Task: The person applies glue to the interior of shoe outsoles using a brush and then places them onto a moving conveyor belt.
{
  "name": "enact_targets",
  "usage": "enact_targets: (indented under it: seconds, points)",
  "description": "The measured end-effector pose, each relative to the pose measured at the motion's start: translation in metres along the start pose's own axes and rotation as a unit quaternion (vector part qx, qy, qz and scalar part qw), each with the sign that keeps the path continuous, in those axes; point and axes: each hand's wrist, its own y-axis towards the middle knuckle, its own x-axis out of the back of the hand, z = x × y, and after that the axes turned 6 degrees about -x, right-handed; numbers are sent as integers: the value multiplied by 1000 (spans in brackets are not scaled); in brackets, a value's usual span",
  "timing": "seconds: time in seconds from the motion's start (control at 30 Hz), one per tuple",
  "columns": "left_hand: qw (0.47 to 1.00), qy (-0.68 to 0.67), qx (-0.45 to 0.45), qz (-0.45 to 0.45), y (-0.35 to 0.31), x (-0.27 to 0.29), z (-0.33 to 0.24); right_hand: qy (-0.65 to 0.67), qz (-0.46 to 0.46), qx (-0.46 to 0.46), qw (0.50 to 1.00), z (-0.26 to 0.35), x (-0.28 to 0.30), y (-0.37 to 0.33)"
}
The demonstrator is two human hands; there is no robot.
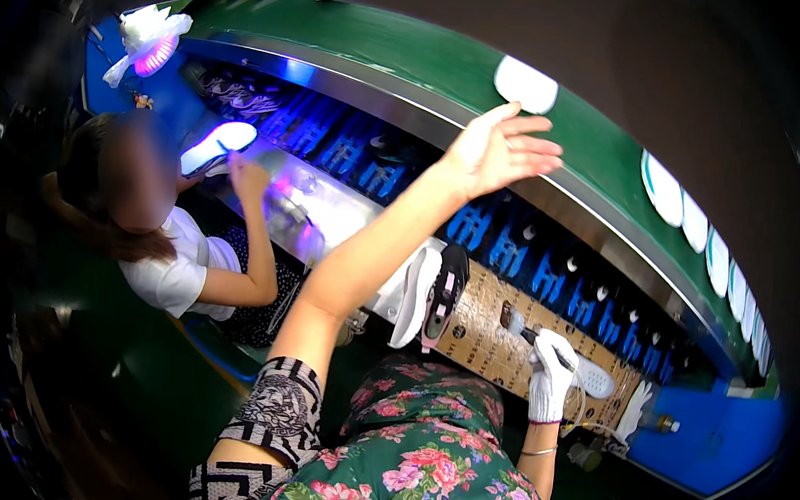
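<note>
My bare left hand (503, 155) reaches out over the edge of the green conveyor belt, fingers apart and holding nothing. Its fingertips are close to a white shoe sole (527, 84) on the belt; I cannot tell whether they touch. In a white glove, my right hand (552, 375) is closed around a brush (518, 325), bristles pointing left over the cardboard-covered bench. Beside that hand lies a pale, perforated sole-shaped piece (595, 378). Between my arms, a white sole (416, 294) stands next to a black shoe upper (445, 296) with pink trim.
More white soles (693, 221) line the belt (606, 139) on the right. Below it runs a rack of blue holders (508, 251). A co-worker (184, 242) sits at left, handling a brightly lit sole (220, 145). A white glove (634, 409) hangs near the blue panel (709, 439).
</note>
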Motion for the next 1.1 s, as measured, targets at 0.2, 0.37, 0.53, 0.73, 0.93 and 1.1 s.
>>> enact_targets:
  seconds: [0.2,0.37,0.53,0.73,0.93,1.1]
  points:
    - [589,677,-360,-255,58,119,-171,69,-39,-59,995,2,1,3]
    - [396,811,-183,-391,94,196,-280,103,-56,-62,991,8,-9,-4]
    - [406,794,-56,-449,104,229,-311,80,-111,-74,988,5,-18,-9]
    - [440,767,-99,-456,91,222,-290,91,-104,-72,988,8,-36,-5]
    - [449,738,-409,-295,18,203,-254,102,-50,-107,988,0,-52,0]
    - [461,619,-540,-335,-65,96,-123,109,-63,-73,989,2,-24,-3]
